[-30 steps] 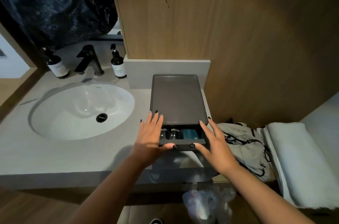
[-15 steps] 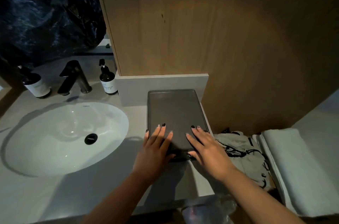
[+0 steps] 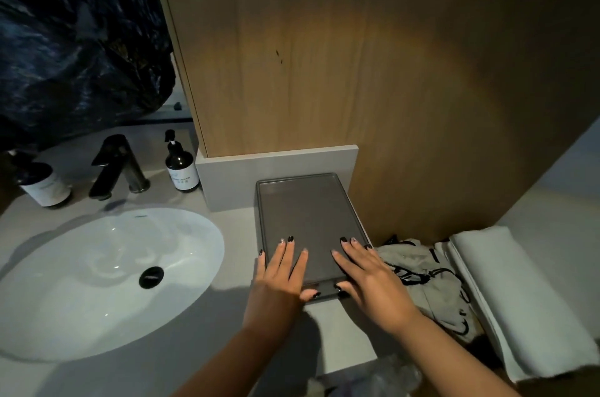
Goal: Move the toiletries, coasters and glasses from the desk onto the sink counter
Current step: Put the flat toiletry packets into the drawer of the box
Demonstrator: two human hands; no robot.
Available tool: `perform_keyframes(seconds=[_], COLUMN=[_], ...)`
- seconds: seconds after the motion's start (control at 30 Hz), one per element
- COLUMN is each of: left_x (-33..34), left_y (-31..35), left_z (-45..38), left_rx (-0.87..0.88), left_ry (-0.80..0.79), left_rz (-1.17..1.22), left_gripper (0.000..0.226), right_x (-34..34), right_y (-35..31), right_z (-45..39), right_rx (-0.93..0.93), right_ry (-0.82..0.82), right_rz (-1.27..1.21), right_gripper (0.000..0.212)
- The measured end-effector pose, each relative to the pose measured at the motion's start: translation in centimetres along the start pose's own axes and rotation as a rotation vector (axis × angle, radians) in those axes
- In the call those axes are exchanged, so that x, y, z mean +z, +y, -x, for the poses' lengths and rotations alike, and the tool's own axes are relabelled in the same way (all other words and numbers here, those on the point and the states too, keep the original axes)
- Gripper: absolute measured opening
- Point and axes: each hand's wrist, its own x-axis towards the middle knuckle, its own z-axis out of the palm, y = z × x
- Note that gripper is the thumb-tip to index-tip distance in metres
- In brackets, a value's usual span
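A dark grey toiletry box (image 3: 305, 218) with a flat tray-like lid stands on the sink counter (image 3: 227, 325), against the low grey backsplash and the wood wall. Its front drawer sits closed. My left hand (image 3: 279, 276) lies flat on the lid's near left part, fingers straight, thumb against the drawer front. My right hand (image 3: 367, 273) lies flat on the near right part, thumb likewise at the front edge. The drawer's contents are hidden.
A white oval basin (image 3: 81, 283) fills the counter's left side, with a black tap (image 3: 118, 166) and two dark pump bottles (image 3: 180, 166) (image 3: 42, 185) behind it. Right of the counter lie a printed cloth bag (image 3: 425, 276) and a folded white towel (image 3: 506, 292). Crumpled plastic (image 3: 373, 377) sits below.
The box's drawer, open one second ago with toiletry packets showing, has been pushed shut. Both hands slid forward onto the lid.
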Motion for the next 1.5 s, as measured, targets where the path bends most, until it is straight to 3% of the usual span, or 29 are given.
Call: perform_keyframes(seconds=[0.1, 0.2, 0.37, 0.73, 1.07, 1.5], left_x=[-0.7, -1.3, -3.0, -5.6, -7.0, -11.0], left_y=[0.5, 0.7, 0.9, 3.5, 6.9, 2.9], left_z=[-0.1, 0.7, 3.4, 10.8, 19.5, 29.4], left_rx=[-0.032, -0.057, -0.080, -0.184, -0.375, -0.590], left_ry=[-0.029, -0.010, 0.054, 0.105, 0.173, 0.293], left_rz=[-0.036, 0.011, 0.159, 0.253, 0.231, 0.322], left_gripper=[0.066, 0.066, 0.062, 0.059, 0.059, 0.062], right_x=[0.4, 0.0, -1.2, -5.1, -7.1, -10.0], right_y=[-1.7, -3.4, -3.5, -4.1, -5.0, -15.0], right_z=[0.6, 1.4, 2.1, 7.5, 12.6, 13.5], right_rx=[0.115, 0.197, 0.119, 0.058, -0.112, -0.273], right_ry=[0.024, -0.056, -0.034, -0.097, -0.187, -0.177], right_rz=[0.014, 0.003, -0.152, -0.384, -0.446, -0.456], right_gripper=[0.068, 0.078, 0.060, 0.060, 0.066, 0.064])
